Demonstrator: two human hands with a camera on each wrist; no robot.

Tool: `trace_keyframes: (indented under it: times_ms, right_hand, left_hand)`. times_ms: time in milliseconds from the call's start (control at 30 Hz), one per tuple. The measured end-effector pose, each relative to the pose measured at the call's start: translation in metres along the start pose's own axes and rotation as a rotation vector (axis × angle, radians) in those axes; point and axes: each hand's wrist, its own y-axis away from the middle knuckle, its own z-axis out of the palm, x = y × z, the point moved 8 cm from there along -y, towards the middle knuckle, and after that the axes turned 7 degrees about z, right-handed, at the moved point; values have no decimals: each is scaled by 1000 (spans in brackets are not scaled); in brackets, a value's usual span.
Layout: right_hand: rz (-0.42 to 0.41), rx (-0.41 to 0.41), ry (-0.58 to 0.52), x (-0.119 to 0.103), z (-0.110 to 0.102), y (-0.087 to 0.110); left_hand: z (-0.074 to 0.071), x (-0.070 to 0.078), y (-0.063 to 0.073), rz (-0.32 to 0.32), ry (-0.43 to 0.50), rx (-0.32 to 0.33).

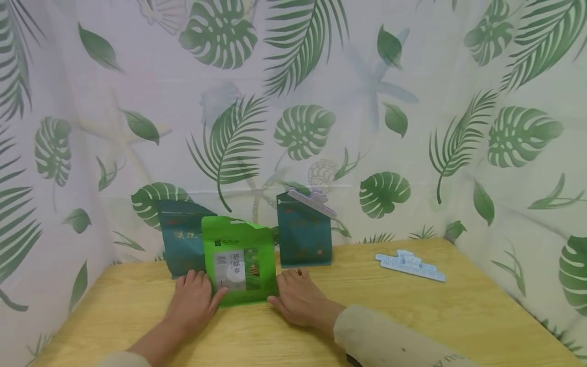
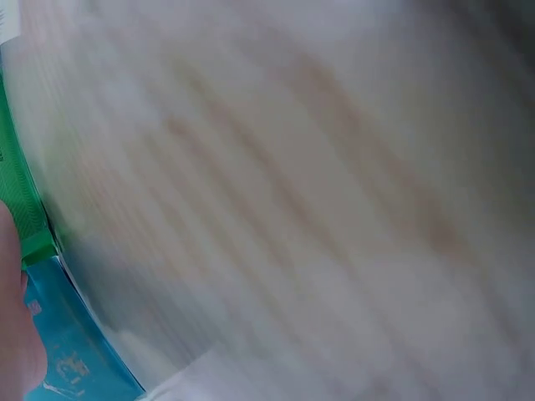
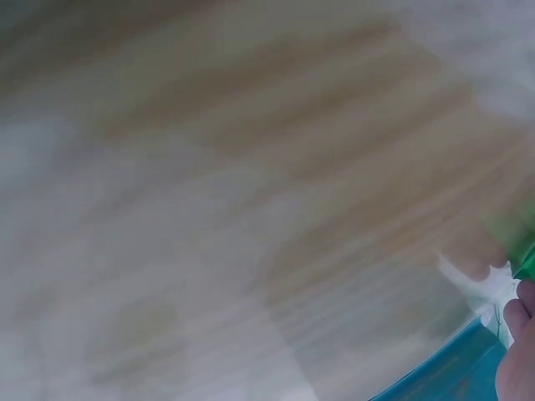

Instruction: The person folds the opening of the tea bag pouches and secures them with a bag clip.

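Note:
A bright green tea bag [image 1: 266, 255] with a pale label stands upright on the table in the head view. The left hand [image 1: 191, 298] grips its lower left side, thumb laid over the front. At the lower right edge the right hand [image 1: 298, 298] holds the bag, its thumb by the bottom corner. Behind, to the left, stands a dark teal tea bag [image 1: 183, 239], partly covered by the green one. In the left wrist view the green bag [image 2: 21, 184] shows at the left edge, beside the fingers. Only a sliver of the green bag [image 3: 527, 259] enters the right wrist view.
Another teal tea bag [image 1: 304, 237] stands at the back, a lilac clip [image 1: 312, 201] slanted across its top. Light blue clips [image 1: 410, 265] lie on the right of the wooden table [image 1: 390, 311]. A leaf-patterned curtain [image 1: 312, 66] hangs behind and at both sides.

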Motion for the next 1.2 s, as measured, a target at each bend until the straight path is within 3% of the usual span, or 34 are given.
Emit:
trace_keyframes:
  times_ms: [633,1200]
  right_hand:
    - [42,53,-57,35,-7,25]
    - [61,58,-50,58,-11,43]
  left_hand:
    - [13,34,-23,70,-27,-83]
    - [17,61,-39,87,-5,-81]
